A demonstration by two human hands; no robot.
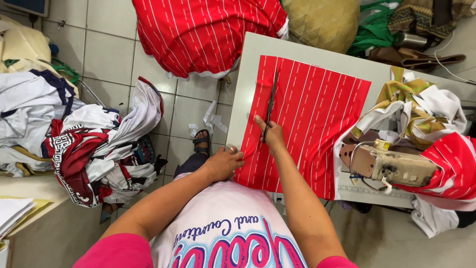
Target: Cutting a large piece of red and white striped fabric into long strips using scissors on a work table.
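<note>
The red cloth [317, 124] with thin white stripes lay flat on the pale desk [248, 84], its near edge hanging over the front. The right hand [272, 136] was closed through the handles of the scissors [270, 101], whose blades pointed away from the person, along the stripes near the cloth's left edge. The left hand [225, 161] lay pressed on the cloth's near left corner, fingers curled over the edge and pinning it to the desk.

The step in hand looked like a cut along that left side, running with the stripes. To carry the cut on cleanly, the cloth would need to stay taut and flat under the left hand, with the blades kept parallel to a stripe.

A sewing machine [391, 166] stood at the right of the desk, with crumpled white, yellow and red fabric around it. The floor was of pale tiles, with white scraps [210, 119] strewn below the desk. More red striped cloth [203, 32] was heaped beyond the desk, and a pile of garments [84, 144] lay at the left.
</note>
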